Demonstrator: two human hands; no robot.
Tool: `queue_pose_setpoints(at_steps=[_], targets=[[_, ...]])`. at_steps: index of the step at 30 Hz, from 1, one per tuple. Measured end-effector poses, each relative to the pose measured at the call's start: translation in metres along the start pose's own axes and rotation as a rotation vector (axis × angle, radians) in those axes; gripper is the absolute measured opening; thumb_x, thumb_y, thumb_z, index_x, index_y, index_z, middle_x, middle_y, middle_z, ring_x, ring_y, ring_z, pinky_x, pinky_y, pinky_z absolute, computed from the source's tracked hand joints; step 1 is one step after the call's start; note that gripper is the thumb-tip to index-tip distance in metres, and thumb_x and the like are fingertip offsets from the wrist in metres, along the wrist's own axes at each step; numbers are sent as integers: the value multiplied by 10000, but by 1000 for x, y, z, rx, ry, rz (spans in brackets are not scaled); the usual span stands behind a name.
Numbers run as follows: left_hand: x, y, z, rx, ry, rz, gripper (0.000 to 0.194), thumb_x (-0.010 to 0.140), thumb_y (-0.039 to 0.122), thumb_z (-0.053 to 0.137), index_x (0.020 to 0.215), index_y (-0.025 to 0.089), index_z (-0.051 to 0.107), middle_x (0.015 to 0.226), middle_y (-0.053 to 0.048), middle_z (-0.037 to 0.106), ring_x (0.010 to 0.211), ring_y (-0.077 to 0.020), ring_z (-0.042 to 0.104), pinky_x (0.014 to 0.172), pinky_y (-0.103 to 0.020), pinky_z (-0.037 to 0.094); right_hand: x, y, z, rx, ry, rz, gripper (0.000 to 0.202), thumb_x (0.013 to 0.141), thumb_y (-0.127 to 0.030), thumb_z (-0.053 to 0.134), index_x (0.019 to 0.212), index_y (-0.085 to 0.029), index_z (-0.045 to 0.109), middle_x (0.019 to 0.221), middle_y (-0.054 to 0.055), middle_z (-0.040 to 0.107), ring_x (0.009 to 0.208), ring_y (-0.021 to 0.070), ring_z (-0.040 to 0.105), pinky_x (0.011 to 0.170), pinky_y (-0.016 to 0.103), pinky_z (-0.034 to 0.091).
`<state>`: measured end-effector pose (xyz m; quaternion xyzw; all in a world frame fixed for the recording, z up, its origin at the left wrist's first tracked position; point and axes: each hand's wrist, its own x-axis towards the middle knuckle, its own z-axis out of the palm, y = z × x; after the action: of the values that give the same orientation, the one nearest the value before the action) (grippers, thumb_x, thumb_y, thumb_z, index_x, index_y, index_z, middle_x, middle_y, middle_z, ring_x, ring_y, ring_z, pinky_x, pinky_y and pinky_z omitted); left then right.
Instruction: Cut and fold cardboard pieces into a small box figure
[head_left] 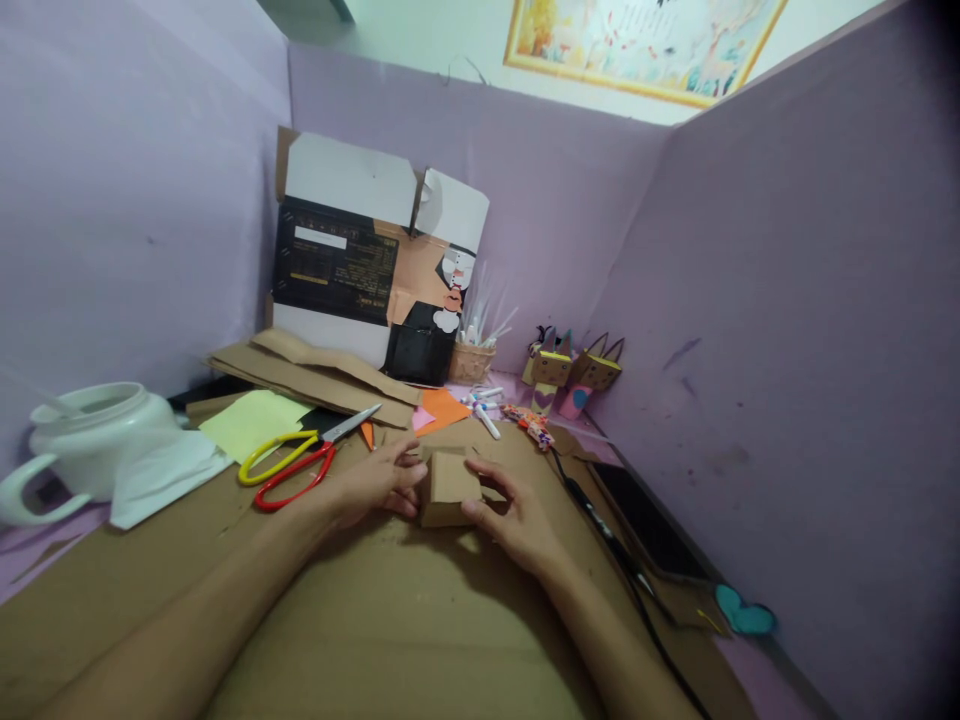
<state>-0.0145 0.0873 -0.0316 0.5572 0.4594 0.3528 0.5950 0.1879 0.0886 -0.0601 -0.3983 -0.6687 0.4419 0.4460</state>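
A small cardboard box (452, 487) stands on the cardboard-covered table (420, 640), between my two hands. My right hand (514, 505) grips its right side, with the thumb at the near right corner and the fingers at the upper right edge. On the left, my left hand (390, 480) is beside the box with its fingers somewhat apart; a dark gap shows between thumb and fingers, and any contact with the box is slight at most. Scissors with one yellow and one red handle (300, 476) lie left of my left hand.
A white teapot (105, 440) stands at the left. Behind are cardboard strips (315, 378), orange paper (444, 410), markers (487, 415) and cardboard cat figures (551, 370). A black cable tool (600, 520) and dark tablet (649, 525) lie right.
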Motion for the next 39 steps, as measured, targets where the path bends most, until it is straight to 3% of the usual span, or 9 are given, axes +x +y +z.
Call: queue_pose_setpoints(at_steps=[8, 11, 15, 21, 24, 27, 30, 34, 39], targets=[[29, -3, 17, 199, 255, -65, 274, 809, 343, 424, 1002, 158, 479, 532, 41, 468, 379, -91, 439, 311, -168, 347, 1, 0, 3, -23, 31, 22, 465, 602, -354, 704, 1036, -215, 614, 1311, 129, 437, 1073, 278, 527, 836, 434, 476], [26, -5, 18, 218, 250, -6, 248, 825, 327, 393, 1014, 174, 441, 547, 54, 463, 372, -78, 427, 313, -157, 341, 0, -1, 2, -24, 29, 40, 472, 599, -339, 704, 1036, -190, 611, 1414, 152, 275, 1064, 271, 531, 856, 426, 459], [22, -8, 17, 234, 193, 57, 258, 835, 367, 382, 1009, 189, 449, 569, 58, 449, 398, -75, 432, 332, -159, 358, 0, -1, 0, -65, 11, 10, 454, 606, -333, 702, 1023, -181, 609, 1413, 161, 281, 1067, 278, 523, 861, 443, 447], [9, -3, 12, 277, 54, 111, 493, 793, 502, 453, 1188, 207, 448, 671, 20, 529, 532, -120, 507, 422, -208, 402, -1, 0, -3, -173, 4, -42, 435, 632, -331, 698, 1039, -221, 593, 1213, 110, 526, 1007, 261, 550, 842, 434, 460], [-1, 0, 6, 351, -107, 164, 774, 702, 477, 608, 1339, 196, 269, 1028, -68, 593, 853, -205, 579, 665, -280, 469, -2, -2, -3, -186, -5, -53, 443, 647, -324, 684, 1060, -209, 573, 1169, 112, 542, 990, 256, 548, 801, 411, 484], [-5, -2, 4, 372, -168, 192, 999, 621, 399, 708, 1384, 164, 107, 1299, -141, 447, 1137, -271, 456, 900, -369, 391, -3, -2, -2, -116, 0, -32, 632, 636, -307, 693, 1211, -210, 450, 1186, 126, 520, 999, 252, 539, 769, 392, 500], [-4, -7, 9, 282, -156, 237, 953, 590, 323, 736, 1349, 162, 184, 1319, -160, 427, 1177, -283, 428, 938, -402, 363, -2, -2, -1, -26, 4, 0, 798, 598, -307, 722, 1295, -215, 345, 1212, 137, 494, 1026, 257, 529, 782, 399, 496], [-2, -11, 18, 118, -166, 328, 730, 567, 172, 738, 1199, 203, 374, 1227, -100, 522, 1101, -245, 505, 910, -381, 398, -2, -4, -1, 83, -57, 38, 804, 540, -294, 759, 1257, -191, 410, 1156, 133, 524, 1019, 270, 549, 822, 424, 478], [-4, -9, 22, 125, -100, 337, 708, 547, 104, 737, 1161, 232, 411, 1152, -39, 566, 1045, -218, 543, 877, -351, 438, -2, -7, -2, 139, -53, 82, 905, 453, -236, 804, 1260, -172, 399, 1164, 132, 511, 1008, 276, 559, 827, 420, 477]])
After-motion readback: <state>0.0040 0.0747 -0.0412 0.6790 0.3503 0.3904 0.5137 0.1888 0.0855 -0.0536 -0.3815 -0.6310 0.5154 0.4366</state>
